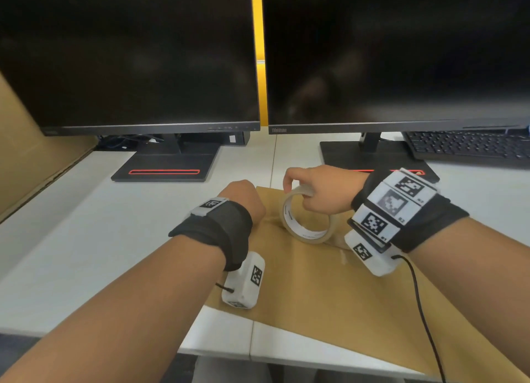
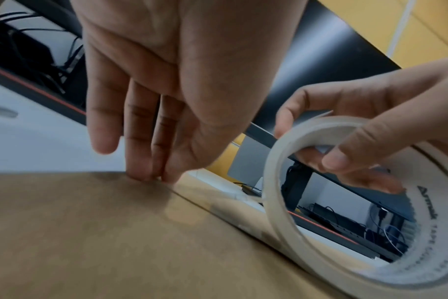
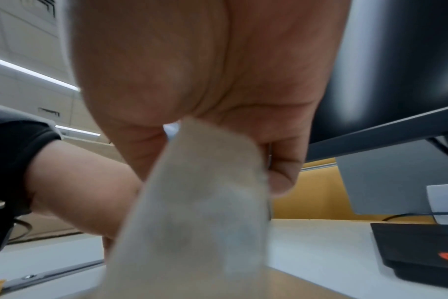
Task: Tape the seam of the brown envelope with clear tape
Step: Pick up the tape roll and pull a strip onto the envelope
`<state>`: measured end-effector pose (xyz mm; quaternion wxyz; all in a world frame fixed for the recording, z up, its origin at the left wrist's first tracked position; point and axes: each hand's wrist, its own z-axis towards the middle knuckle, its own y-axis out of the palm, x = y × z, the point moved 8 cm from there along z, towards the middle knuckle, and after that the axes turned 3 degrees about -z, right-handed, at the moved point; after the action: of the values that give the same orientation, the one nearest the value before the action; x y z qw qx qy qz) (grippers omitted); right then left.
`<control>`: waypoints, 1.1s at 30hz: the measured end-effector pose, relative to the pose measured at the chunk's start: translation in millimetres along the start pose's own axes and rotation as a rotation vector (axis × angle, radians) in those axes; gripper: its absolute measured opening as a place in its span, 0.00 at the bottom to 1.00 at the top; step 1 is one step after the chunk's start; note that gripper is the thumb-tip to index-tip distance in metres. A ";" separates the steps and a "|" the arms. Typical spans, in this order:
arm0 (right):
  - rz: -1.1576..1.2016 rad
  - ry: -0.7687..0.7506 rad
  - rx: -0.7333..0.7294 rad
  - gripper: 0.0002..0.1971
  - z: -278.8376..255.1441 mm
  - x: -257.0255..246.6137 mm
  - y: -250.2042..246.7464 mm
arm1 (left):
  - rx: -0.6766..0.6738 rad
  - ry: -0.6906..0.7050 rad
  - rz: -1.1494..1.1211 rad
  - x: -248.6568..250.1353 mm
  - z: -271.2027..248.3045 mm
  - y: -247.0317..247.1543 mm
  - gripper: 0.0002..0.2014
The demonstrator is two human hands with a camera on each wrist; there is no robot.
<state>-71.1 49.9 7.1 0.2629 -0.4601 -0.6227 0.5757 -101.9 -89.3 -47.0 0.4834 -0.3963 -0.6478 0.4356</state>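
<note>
Envelope: the brown envelope (image 1: 329, 291) lies flat on the white desk (image 1: 71, 239), one corner hanging past the near edge; its far end sits in front of the two dark monitors (image 1: 129, 53)
Tape roll: the clear tape roll (image 1: 305, 216) stands on edge on the envelope's far part, just right of the left hand
Right hand: the right hand (image 1: 321, 192) grips the top of the roll, thumb inside the core and fingers curled over the outer rim; the left wrist view shows this pinch plainly
Left hand: the left hand (image 2: 151, 87) has its fingers straight and pointing down, their tips pressing on the envelope near its far left edge; it holds nothing
Laid tape: a glossy strip (image 2: 218, 206) runs from under the left fingertips along the paper to the foot of the roll
Key relation: the strip's long axis runs from the left fingertips toward the roll, so the roll lies to the right of the pinning fingers, and the right hand is the one on it
Likely next: judging by this, the roll should be drawn on rightward along the seam while the left fingers keep the tape's start pinned; lifting them early could let the strip peel or skew
Unclear: the seam itself is hard to make out under the tape
</note>
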 end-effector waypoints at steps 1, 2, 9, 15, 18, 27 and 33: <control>0.005 -0.004 0.022 0.20 -3.1 2.5 -3.2 | -0.002 0.012 0.000 2.0 -1.7 0.6 0.07; 0.011 -0.010 0.042 0.20 -5.9 4.0 -5.8 | -0.011 0.023 0.004 4.1 -2.9 1.2 0.07; 0.054 -0.074 0.064 0.19 -6.9 -9.5 -0.7 | -0.060 0.060 0.111 11.5 -6.4 2.7 0.14; -0.028 -0.030 0.021 0.24 -11.8 -5.6 -1.9 | -0.068 0.074 0.159 13.8 -8.6 4.5 0.16; -0.019 0.011 0.000 0.24 -18.2 3.6 -2.4 | -0.061 0.078 0.165 14.3 -9.1 3.4 0.17; -0.021 0.040 -0.055 0.24 -18.3 1.8 -0.6 | -0.077 0.114 0.210 20.5 -17.4 4.9 0.22; -0.032 0.015 -0.111 0.26 -21.9 3.6 8.3 | -0.114 0.151 0.301 35.2 -25.2 10.1 0.23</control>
<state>-51.7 62.7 2.8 0.2509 -0.4681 -0.6589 0.5327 -84.1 -48.7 -42.8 0.4370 -0.5470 -0.5666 0.4345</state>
